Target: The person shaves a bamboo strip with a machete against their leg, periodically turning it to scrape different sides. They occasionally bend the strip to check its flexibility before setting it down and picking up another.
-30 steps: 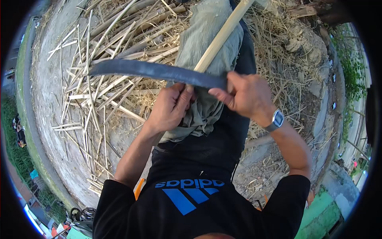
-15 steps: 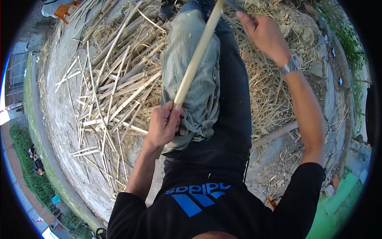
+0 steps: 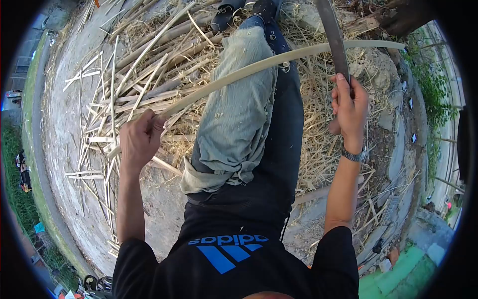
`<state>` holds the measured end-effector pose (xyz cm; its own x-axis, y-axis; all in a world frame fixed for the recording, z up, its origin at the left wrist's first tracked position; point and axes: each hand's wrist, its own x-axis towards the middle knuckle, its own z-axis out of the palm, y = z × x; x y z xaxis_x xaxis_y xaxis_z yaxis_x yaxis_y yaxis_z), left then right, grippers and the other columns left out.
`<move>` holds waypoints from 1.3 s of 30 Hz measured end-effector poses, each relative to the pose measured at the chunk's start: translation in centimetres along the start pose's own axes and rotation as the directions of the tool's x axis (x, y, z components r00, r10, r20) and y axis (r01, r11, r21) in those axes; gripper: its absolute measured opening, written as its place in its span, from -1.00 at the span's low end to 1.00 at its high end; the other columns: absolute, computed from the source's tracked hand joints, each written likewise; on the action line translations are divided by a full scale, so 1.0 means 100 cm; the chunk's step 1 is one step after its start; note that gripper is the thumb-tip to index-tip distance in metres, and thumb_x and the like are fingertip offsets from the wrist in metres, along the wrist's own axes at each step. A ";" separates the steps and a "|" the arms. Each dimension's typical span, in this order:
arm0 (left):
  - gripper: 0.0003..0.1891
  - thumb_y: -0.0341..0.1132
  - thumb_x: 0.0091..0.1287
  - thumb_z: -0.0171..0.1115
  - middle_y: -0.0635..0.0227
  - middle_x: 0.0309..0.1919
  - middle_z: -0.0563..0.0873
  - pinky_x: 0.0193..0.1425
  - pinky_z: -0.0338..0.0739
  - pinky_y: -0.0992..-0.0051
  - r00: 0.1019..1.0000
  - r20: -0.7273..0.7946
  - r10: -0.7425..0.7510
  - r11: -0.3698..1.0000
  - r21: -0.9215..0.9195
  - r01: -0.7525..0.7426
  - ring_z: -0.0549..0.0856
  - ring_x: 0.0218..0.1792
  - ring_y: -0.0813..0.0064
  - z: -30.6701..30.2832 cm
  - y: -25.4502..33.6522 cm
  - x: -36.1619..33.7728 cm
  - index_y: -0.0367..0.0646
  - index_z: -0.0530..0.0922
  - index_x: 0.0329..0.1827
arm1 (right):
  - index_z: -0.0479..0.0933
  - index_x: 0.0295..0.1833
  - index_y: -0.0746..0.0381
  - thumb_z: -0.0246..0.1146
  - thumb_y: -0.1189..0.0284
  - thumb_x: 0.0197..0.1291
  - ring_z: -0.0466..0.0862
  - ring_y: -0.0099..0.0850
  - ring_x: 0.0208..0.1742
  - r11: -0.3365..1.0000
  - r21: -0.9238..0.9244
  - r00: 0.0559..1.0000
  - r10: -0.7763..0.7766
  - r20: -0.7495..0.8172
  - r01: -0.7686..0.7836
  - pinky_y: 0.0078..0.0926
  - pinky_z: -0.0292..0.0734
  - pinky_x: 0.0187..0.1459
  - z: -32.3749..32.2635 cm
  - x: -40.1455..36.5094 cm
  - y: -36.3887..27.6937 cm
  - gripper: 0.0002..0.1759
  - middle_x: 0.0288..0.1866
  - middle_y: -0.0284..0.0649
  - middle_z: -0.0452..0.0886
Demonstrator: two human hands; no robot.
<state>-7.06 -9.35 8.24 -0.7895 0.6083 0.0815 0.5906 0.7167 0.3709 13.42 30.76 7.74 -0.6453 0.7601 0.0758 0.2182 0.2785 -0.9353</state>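
My left hand (image 3: 141,138) is closed around a long, pale bamboo strip (image 3: 244,72) near its lower end. The strip bows across my lap up to the far right. In my right hand (image 3: 350,107) is a long-bladed knife (image 3: 334,37), its dark blade pointing away from me and crossing the strip in this view. The butt of its handle pokes out below my fist. A grey-green cloth (image 3: 234,107) with shavings on it drapes over my left thigh, under the strip.
Split bamboo strips and poles (image 3: 144,94) lie heaped on the concrete to the left. Curly shavings (image 3: 323,164) cover the ground right of my legs. A clod of dry earth (image 3: 376,74) sits at the far right, and a green surface (image 3: 398,276) lies at lower right.
The strip has swung from steeply upright to lying across my lap. My left hand has moved left and up; my right hand has come down, with the knife blade now in plain sight.
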 end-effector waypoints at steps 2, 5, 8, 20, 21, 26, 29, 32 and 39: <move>-0.52 -0.03 0.53 0.34 0.30 -0.79 0.43 -0.57 0.20 0.28 1.000 -0.010 -0.003 1.000 0.005 0.003 0.32 -0.74 0.39 0.002 -0.017 0.003 -0.21 0.51 -0.47 | 0.67 -0.11 0.31 0.17 0.06 0.61 0.45 -0.70 -0.65 0.994 0.080 0.996 0.076 0.049 -0.080 -0.64 0.30 -0.60 0.001 -0.008 0.006 -0.51 -0.53 -0.39 0.54; -0.43 0.03 0.48 0.40 0.37 -0.82 0.36 -0.59 0.15 0.33 0.999 0.012 0.038 0.994 -0.106 -0.036 0.25 -0.74 0.52 0.004 -0.040 0.006 -0.23 0.51 -0.58 | 0.63 -0.14 0.35 0.05 -0.13 0.61 0.47 -0.63 -0.64 0.978 0.210 0.990 0.030 -0.137 0.000 -0.64 0.29 -0.61 -0.005 -0.021 -0.013 -0.31 -0.55 -0.31 0.53; -0.38 0.06 0.42 0.46 0.43 -0.83 0.35 -0.60 0.10 0.37 0.997 0.081 -0.020 0.984 -0.173 0.034 0.24 -0.71 0.62 0.005 -0.055 0.007 -0.25 0.52 -0.67 | 0.60 -0.13 0.39 -0.09 -0.29 0.57 0.48 -0.55 -0.65 0.934 0.331 0.934 -0.012 -0.358 0.138 -0.61 0.28 -0.62 -0.020 -0.032 -0.036 -0.14 -0.54 -0.22 0.52; -0.47 -0.04 0.41 0.49 0.36 -0.82 0.45 -0.61 0.18 0.36 0.986 0.083 0.143 0.986 -0.101 -0.134 0.31 -0.74 0.56 0.008 -0.049 0.033 -0.26 0.60 -0.60 | 0.56 -0.40 0.31 -0.14 -0.21 0.63 0.44 -0.62 -0.71 0.960 0.040 0.954 0.270 0.132 -0.278 -0.63 0.31 -0.65 0.021 -0.053 0.026 -0.16 -0.71 -0.42 0.43; -0.46 -0.02 0.42 0.48 0.40 -0.82 0.40 -0.59 0.14 0.34 0.980 0.110 0.166 0.979 -0.138 -0.150 0.25 -0.72 0.56 0.011 -0.051 0.037 -0.29 0.59 -0.59 | 0.56 -0.39 0.31 -0.14 -0.21 0.63 0.43 -0.63 -0.71 0.943 0.147 0.950 0.277 0.145 -0.298 -0.64 0.29 -0.66 0.024 -0.050 0.025 -0.17 -0.69 -0.41 0.44; -0.57 -0.10 0.52 0.38 0.44 -0.71 0.50 -0.52 0.25 0.41 0.951 0.306 -0.048 0.945 -0.293 0.142 0.34 -0.62 0.65 0.009 -0.025 0.023 -0.30 0.65 -0.41 | 0.59 -0.28 0.33 -0.01 -0.09 0.65 0.44 -0.66 -0.69 0.889 0.390 0.971 0.224 0.082 -0.238 -0.65 0.29 -0.64 0.038 -0.061 0.009 -0.31 -0.63 -0.40 0.47; -0.77 -0.31 0.62 0.19 0.43 -0.48 0.69 -0.38 0.42 0.52 0.906 0.415 0.080 0.793 -0.577 0.194 0.53 -0.48 0.69 0.014 0.008 -0.002 -0.33 0.67 -0.06 | 0.66 -0.07 0.36 0.15 0.13 0.61 0.50 -0.69 -0.63 0.968 0.245 0.998 0.053 0.034 -0.060 -0.67 0.33 -0.58 0.046 -0.079 -0.012 -0.54 -0.57 -0.38 0.55; -0.78 -0.37 0.67 0.03 0.37 -0.29 0.73 -0.31 0.51 0.59 0.818 0.550 0.169 0.648 -0.688 0.328 0.61 -0.41 0.70 0.015 0.044 -0.005 -0.35 0.54 0.15 | 0.67 0.23 0.32 0.27 0.35 0.48 0.56 -0.68 -0.58 0.989 0.100 0.972 -0.125 0.198 0.107 -0.65 0.40 -0.52 0.056 -0.091 -0.031 -0.65 -0.44 -0.31 0.69; -0.75 -0.34 0.69 0.03 0.30 -0.23 0.76 -0.43 0.50 0.68 0.866 0.496 0.061 0.470 -0.780 0.413 0.59 -0.53 0.73 0.029 0.084 0.019 -0.36 0.50 0.22 | 0.67 0.04 0.22 0.44 0.36 0.32 0.66 -0.36 -0.59 0.803 -0.327 0.863 -0.420 0.282 0.498 -0.38 0.55 -0.48 0.082 -0.071 -0.036 -0.75 -0.45 -0.29 0.68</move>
<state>-3.07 -1.18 8.86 -0.5649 0.7400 -0.3651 -0.1785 0.3224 0.9296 11.18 19.58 7.73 -0.8547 0.3731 0.3609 0.0934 0.7944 -0.6001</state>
